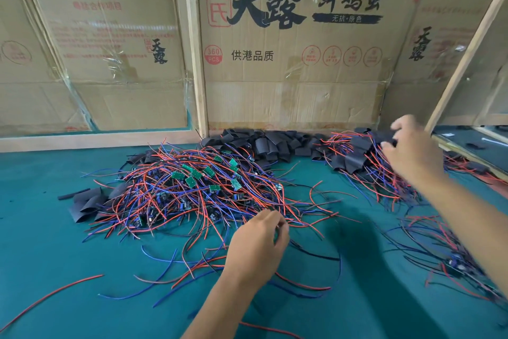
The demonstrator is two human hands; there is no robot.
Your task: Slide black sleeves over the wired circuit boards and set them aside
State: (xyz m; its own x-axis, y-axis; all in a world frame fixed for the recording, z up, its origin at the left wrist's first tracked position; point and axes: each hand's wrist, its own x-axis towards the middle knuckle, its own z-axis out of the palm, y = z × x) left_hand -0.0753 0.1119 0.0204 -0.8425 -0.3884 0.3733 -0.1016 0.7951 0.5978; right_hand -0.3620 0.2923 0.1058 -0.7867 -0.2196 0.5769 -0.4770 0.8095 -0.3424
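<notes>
At the far left of the green counter [41, 228] lie a few flat black sleeves [85, 205], next to stray red and blue wires. To their right is the main heap of boards [192, 182]: small green circuit boards tangled in red, blue and black leads, spreading toward the near edge. Behind the heap, against the cardboard wall [288, 63], runs a row of loose sleeves [264, 143].

The left hand [258, 245] is at the near side of the heap, back of the hand up, its fingers [280, 224] curled together at the tips over the wire ends; they seem to pinch a lead, but what exactly they hold cannot be told.

Further right, a second pile [365, 162] mixes sleeves with red and blue leads, boards mostly covered in black. The right hand [409, 151] reaches over this pile, somewhat blurred, its thumb and fingers closed on a black sleeve [387, 138] at the pile's far top edge.

At the right edge, more wired pieces [439, 245] lie strewn on the counter under the forearm, beside a wooden frame post [467, 55].
</notes>
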